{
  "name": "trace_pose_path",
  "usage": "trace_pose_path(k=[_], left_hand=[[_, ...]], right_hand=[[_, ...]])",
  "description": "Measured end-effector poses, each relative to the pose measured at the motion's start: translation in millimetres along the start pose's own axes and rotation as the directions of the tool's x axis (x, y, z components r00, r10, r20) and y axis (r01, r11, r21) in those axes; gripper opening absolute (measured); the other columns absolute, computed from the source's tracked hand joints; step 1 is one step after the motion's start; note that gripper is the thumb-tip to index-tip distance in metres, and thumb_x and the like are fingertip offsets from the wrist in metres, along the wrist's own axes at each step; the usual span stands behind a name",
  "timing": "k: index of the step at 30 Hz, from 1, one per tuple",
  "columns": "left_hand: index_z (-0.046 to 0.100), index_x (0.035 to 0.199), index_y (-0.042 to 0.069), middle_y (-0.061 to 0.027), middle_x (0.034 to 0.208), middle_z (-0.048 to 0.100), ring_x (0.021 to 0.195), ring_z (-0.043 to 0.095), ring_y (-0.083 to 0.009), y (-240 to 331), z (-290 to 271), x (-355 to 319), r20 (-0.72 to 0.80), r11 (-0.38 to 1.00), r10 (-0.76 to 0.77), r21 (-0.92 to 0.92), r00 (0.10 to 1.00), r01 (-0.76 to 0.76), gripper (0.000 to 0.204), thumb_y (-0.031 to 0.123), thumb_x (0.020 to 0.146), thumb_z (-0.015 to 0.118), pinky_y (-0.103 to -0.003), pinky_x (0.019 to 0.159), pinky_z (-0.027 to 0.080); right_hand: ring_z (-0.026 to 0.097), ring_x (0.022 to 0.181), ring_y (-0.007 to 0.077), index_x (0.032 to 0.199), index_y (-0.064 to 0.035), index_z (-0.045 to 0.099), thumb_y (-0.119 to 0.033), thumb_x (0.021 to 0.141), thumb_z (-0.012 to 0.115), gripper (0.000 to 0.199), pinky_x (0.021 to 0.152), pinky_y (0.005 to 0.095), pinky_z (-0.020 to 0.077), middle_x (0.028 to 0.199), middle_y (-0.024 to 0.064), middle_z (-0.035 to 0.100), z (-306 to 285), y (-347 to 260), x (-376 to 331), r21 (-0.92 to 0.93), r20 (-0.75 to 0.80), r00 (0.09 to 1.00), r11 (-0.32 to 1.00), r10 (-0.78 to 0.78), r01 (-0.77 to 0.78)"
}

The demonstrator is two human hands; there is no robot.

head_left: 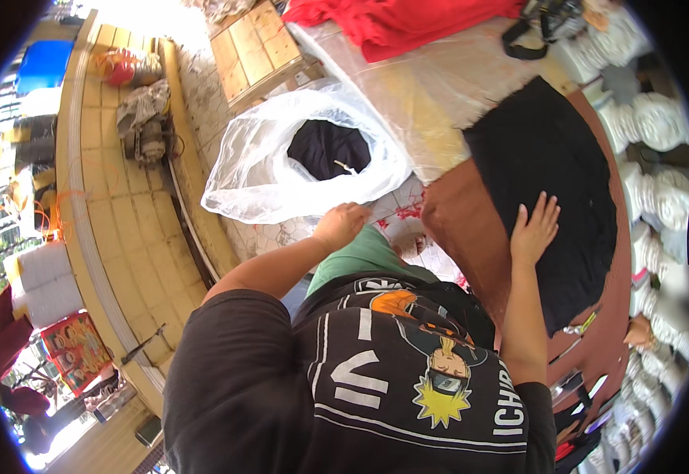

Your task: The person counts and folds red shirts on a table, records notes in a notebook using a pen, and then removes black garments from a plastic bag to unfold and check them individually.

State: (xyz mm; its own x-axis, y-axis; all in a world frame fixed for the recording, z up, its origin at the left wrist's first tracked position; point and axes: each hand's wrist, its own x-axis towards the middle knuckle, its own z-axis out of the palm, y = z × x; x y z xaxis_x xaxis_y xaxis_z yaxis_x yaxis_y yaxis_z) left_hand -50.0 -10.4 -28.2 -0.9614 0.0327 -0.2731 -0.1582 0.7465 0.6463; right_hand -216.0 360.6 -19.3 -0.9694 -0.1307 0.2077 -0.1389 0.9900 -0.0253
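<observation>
A black piece of cloth (565, 166) lies spread over the brown table top on the right. My right hand (535, 227) rests flat on it, fingers stretched and slightly apart. My left hand (343, 227) is at the near edge of a translucent white plastic bag (242, 174), above my lap. Its fingers are bent and close together, and whatever they may hold is hidden. The bag stands with its mouth spread, and dark folded cloth (324, 148) shows inside with a small pale strip on it.
Red cloth (407, 24) lies on the plastic-covered far part of the table. A wooden stool (253, 51) stands beyond the bag. Several white bundles (660, 122) line the right side. A yellow tiled ledge (135, 237) runs along the left, with a small motor (147, 142) on it.
</observation>
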Motion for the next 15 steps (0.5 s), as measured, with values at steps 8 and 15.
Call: trace_pose_path(k=[8, 15], left_hand=[[0.057, 0.111, 0.007, -0.0122, 0.123, 0.053, 0.117, 0.046, -0.0281, -169.8, 55.5, 52.6, 0.430, 0.883, -0.467, 0.183, 0.773, 0.431, 0.037, 0.034, 0.088, 0.049, -0.038, 0.098, 0.035], [0.059, 0.100, 0.002, -0.0148, 0.094, 0.065, 0.089, 0.062, -0.0298, -223.4, 65.6, 106.1, -0.002, 0.701, -0.713, -0.051, 0.701, 0.712, 0.038, 0.032, 0.076, 0.063, -0.037, 0.082, 0.049]], right_hand=[[0.028, 0.130, 0.0355, 0.137, -0.0105, 0.035, -0.032, 0.093, 0.042, 0.049, 0.103, 0.0481, 0.0251, 0.142, 0.0149, 0.030, -1.9, -7.0, 4.7, 0.033, -0.011, 0.997, 0.997, -0.073, 0.073], [0.026, 0.131, 0.0373, 0.135, -0.0030, 0.034, -0.026, 0.094, 0.039, 0.047, 0.107, 0.0447, 0.0203, 0.141, 0.0198, 0.029, -3.6, -17.0, 8.9, 0.072, 0.055, 0.992, 0.991, -0.116, 0.112]])
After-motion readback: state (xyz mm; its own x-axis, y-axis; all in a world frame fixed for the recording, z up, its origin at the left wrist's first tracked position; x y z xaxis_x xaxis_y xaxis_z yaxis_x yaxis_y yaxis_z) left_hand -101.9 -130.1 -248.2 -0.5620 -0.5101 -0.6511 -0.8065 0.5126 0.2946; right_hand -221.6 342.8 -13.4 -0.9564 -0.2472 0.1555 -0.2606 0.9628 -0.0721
